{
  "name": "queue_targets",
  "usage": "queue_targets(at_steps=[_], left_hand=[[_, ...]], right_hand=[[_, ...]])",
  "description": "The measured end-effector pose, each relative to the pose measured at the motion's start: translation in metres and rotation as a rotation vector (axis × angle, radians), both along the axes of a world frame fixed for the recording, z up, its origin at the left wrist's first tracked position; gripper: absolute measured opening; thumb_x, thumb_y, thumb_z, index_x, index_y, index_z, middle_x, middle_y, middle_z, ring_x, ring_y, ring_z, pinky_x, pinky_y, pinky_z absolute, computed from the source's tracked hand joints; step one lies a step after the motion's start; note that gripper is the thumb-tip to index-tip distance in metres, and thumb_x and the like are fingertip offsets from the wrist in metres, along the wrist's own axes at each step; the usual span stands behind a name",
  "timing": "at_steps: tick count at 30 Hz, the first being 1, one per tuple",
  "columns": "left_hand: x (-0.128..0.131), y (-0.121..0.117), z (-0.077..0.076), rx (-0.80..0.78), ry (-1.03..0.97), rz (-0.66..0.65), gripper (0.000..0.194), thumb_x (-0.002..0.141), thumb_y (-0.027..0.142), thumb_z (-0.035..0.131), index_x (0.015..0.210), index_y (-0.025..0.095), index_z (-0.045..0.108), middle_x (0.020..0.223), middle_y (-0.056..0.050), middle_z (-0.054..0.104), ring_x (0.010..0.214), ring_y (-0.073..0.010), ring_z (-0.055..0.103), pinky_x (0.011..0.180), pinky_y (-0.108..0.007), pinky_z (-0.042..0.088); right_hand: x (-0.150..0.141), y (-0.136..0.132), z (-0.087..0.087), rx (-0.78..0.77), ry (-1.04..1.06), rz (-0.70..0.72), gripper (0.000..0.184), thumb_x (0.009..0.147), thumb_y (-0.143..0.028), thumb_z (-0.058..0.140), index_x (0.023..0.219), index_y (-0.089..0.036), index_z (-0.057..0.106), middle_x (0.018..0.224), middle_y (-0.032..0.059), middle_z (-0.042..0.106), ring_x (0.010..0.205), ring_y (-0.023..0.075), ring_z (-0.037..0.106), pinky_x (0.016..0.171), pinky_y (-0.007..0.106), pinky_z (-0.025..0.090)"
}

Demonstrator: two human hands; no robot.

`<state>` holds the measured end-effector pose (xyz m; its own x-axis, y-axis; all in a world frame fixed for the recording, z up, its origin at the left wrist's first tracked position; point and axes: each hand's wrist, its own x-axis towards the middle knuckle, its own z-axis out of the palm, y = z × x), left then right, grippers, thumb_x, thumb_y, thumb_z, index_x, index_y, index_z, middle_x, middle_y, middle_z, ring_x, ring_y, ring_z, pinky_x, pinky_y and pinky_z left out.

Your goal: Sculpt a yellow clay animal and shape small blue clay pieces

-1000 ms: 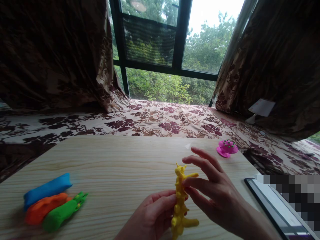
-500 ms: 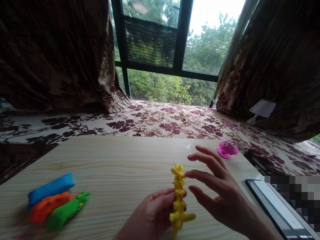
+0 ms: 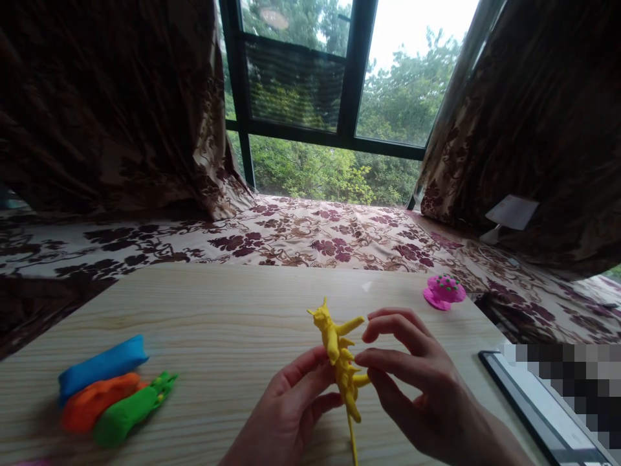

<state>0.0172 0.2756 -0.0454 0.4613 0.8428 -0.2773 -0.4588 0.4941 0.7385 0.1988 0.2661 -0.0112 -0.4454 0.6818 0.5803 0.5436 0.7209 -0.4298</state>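
Observation:
A yellow clay figure (image 3: 345, 375) with horns, stubby legs, back spikes and a long thin tail is held above the table, with its horned head up. My left hand (image 3: 298, 401) pinches its middle between thumb and fingers. From the other side, my right hand (image 3: 420, 375) has its index finger and thumb close together at the figure's back spikes, its other fingers curled above. The exact contact at those fingertips is partly hidden.
On the wooden table (image 3: 218, 323), a blue clay roll (image 3: 104, 366), an orange clay lump (image 3: 97, 402) and a green clay piece (image 3: 129, 414) lie at left. A pink clay piece with green dots (image 3: 444, 292) sits far right. A tablet (image 3: 538, 408) lies at the right edge.
The yellow figure has turned in my left hand, its underside and legs now showing and its head tilted left. My right hand's fingers drew away, then closed in by its spikes.

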Motion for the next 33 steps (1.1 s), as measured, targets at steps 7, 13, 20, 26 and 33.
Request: queue_targets(at_steps=[7,13,20,26,33], left_hand=[[0.000,0.002,-0.004,0.029,0.057,0.001,0.026,0.076,0.029,0.066,0.101,0.022,0.068,0.105,-0.007,0.066,0.097,-0.0218,0.057,0.090,-0.038,0.040],[0.001,0.002,-0.002,0.035,0.115,0.005,0.022,0.072,0.030,0.069,0.092,0.021,0.070,0.096,-0.006,0.070,0.093,-0.0215,0.060,0.087,-0.036,0.042],[0.002,0.000,0.007,0.078,0.131,0.026,0.023,0.073,0.031,0.067,0.093,0.018,0.070,0.095,-0.008,0.071,0.091,-0.0223,0.061,0.086,-0.035,0.044],[-0.032,0.033,0.028,0.312,0.594,0.138,0.031,0.070,0.035,0.068,0.096,0.018,0.068,0.082,-0.003,0.070,0.077,-0.0193,0.061,0.070,-0.029,0.046],[-0.054,0.084,0.027,0.736,1.232,0.126,0.031,0.068,0.040,0.063,0.090,0.018,0.068,0.078,-0.002,0.068,0.070,-0.0180,0.059,0.061,-0.028,0.043]], right_hand=[[-0.002,0.002,-0.006,0.011,0.025,-0.014,0.033,0.077,-0.008,0.060,0.105,-0.025,0.061,0.098,0.0052,0.053,0.106,0.0227,0.046,0.087,0.039,0.044],[-0.003,0.005,-0.010,0.013,0.024,-0.047,0.026,0.080,-0.010,0.061,0.100,-0.025,0.062,0.100,0.0050,0.054,0.106,0.0220,0.045,0.087,0.039,0.044],[-0.002,0.006,-0.008,-0.020,0.035,-0.039,0.017,0.082,-0.012,0.059,0.094,-0.023,0.062,0.099,0.0050,0.056,0.105,0.0211,0.047,0.087,0.037,0.044],[0.016,0.010,-0.010,-0.027,0.054,-0.150,0.020,0.084,-0.016,0.055,0.102,-0.022,0.059,0.105,0.0078,0.054,0.100,0.0215,0.050,0.083,0.037,0.045],[0.017,0.014,-0.029,-0.064,-0.021,-0.134,0.019,0.086,-0.015,0.051,0.099,-0.022,0.062,0.097,0.0063,0.058,0.089,0.0196,0.053,0.079,0.037,0.043]])
